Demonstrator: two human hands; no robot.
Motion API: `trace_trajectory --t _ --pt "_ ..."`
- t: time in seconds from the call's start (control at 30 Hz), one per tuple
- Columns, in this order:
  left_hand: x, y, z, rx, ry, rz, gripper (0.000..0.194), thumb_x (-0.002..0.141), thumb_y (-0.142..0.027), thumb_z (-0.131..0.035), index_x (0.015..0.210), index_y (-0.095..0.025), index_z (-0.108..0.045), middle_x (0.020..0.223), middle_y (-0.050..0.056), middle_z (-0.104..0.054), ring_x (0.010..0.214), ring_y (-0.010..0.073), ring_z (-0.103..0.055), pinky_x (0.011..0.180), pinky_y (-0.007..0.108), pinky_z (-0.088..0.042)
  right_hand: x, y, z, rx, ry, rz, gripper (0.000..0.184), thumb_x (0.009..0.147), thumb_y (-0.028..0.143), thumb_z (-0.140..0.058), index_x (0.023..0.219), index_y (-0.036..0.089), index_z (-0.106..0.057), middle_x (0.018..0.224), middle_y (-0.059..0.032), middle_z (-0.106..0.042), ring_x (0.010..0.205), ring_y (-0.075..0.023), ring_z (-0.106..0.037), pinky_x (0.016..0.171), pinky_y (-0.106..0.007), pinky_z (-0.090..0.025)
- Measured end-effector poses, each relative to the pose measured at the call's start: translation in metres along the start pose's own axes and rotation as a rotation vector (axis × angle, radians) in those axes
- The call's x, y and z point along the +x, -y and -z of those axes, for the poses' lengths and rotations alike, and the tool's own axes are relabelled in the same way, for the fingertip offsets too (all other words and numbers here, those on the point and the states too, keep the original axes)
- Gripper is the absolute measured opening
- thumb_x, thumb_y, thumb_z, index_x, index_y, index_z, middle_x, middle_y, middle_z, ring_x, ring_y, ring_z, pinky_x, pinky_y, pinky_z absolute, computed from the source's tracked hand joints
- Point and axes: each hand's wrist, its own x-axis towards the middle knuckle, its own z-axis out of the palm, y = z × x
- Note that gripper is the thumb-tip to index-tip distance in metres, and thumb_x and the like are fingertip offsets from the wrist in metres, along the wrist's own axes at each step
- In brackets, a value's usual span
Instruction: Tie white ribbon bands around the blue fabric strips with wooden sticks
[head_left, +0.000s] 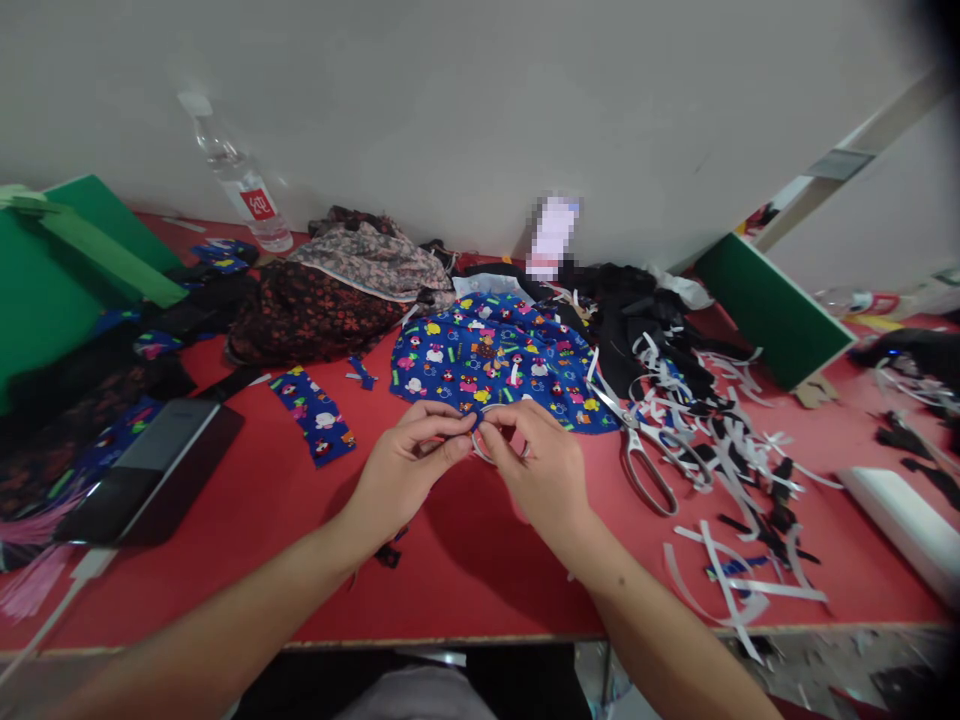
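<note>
Pinching left hand [405, 468], pinching right hand [541, 465], thin loop [489, 459] (whitish)

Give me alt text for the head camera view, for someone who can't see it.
A person's left hand and right hand pinch a curved white strip and a bit of blue material over a red table. Beyond them lies blue cartoon-print cloth; scissors and scattered white strips lie rightward, with a water bottle back left.
</note>
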Motion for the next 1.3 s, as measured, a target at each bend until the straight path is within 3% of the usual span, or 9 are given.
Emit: trace_trajectory --t 0.33,0.77,0.97,1.3 --pt "0.0005 0.0012 0.0044 0.099 0.045 -0.011 0.015 0.076 -0.029 -0.067 0.089 -0.027 -0.074 0.099 0.002 -0.056 0.088 0.0134 -0.055 0.071 0.023 -0.044 -0.0025 -0.0063 -0.0030 -0.049 -0.003 0.064 0.010 0.087 0.020 -0.052 0.080 0.020 -0.060 0.076 -0.0021 -0.064 0.073 -0.0146 -0.058 0.068 -0.028 -0.045" --pt "0.0009 -0.0019 0.0009 -0.074 0.055 0.096 0.015 0.073 -0.027 -0.071 0.088 -0.026 -0.075 0.096 0.001 -0.061 0.087 0.0122 -0.057 0.075 0.021 -0.045 0.0003 -0.0072 -0.0003 -0.078 0.023 0.077 0.011 0.086 0.017 -0.051 0.078 0.020 -0.058 0.072 -0.0015 -0.060 0.071 -0.0138 -0.055 0.066 -0.026 -0.043" --pt "0.0010 -0.0060 -0.0003 -0.163 0.038 0.228 0.022 0.070 -0.030 -0.073 0.090 -0.022 -0.074 0.068 -0.002 -0.064 0.060 0.0083 -0.051 0.062 0.021 -0.043 0.0017 -0.0063 -0.0002 -0.074 0.029 0.070 0.012 0.086 0.016 -0.051 0.077 0.019 -0.058 0.071 -0.0013 -0.060 0.069 -0.0130 -0.054 0.066 -0.025 -0.043" --pt "0.0021 -0.0056 0.0018 -0.151 0.063 0.288 0.032 0.072 -0.036 -0.071 0.100 -0.021 -0.072 0.062 -0.003 -0.062 0.057 0.0089 -0.051 0.060 0.022 -0.041 0.0010 -0.0068 0.0000 -0.065 0.061 0.029 0.011 0.087 0.018 -0.052 0.080 0.020 -0.060 0.075 -0.0019 -0.063 0.072 -0.0147 -0.057 0.066 -0.027 -0.045"
